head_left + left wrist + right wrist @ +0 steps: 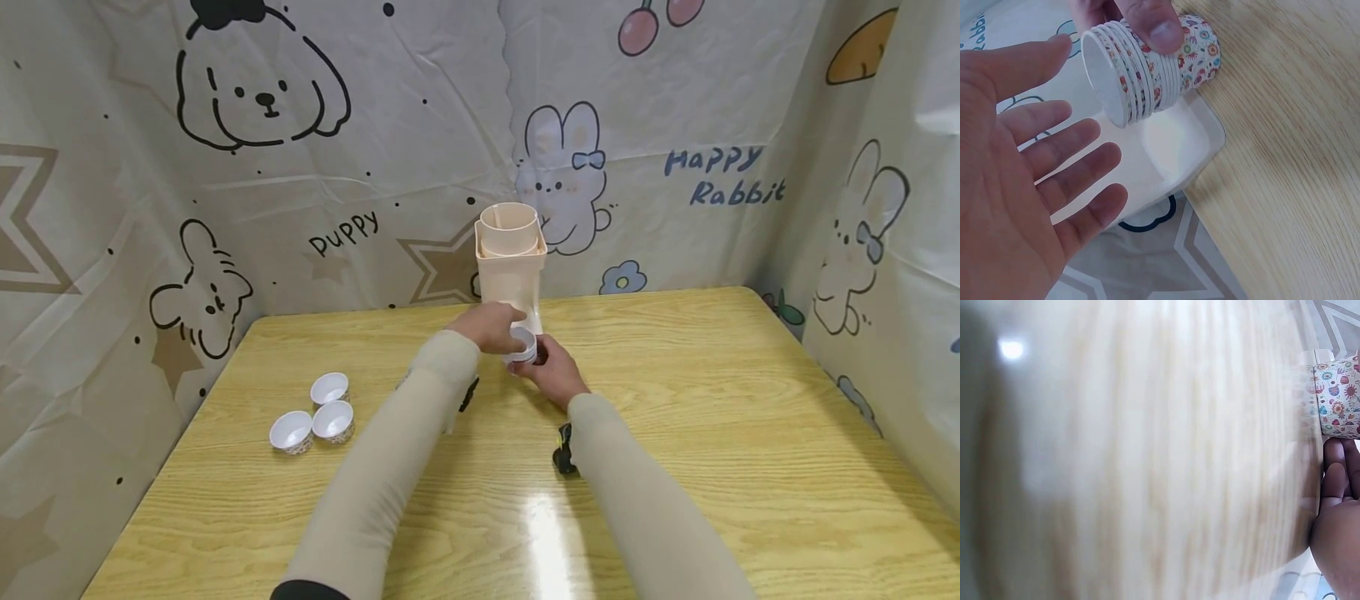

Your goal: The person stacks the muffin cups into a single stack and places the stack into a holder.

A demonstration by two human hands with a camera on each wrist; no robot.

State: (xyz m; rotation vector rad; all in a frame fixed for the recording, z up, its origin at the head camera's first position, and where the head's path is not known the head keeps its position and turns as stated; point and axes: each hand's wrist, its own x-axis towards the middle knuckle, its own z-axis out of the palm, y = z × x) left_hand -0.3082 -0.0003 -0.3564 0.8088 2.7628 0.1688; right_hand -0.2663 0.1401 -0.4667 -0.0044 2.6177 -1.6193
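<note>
A short stack of paper cups with a bright floral print stands close in front of the cream cup dispenser. My right hand holds this stack low on its side, with the thumb pressed along the rims. My left hand is over the near side of the cups. In the left wrist view its fingers are spread and relaxed beside the open mouth of the top cup. The right wrist view shows only part of the printed cup by the right fingers.
Three single paper cups, a far one, a near right one and a near left one, stand together on the left of the wooden table. A printed cloth hangs behind and at both sides.
</note>
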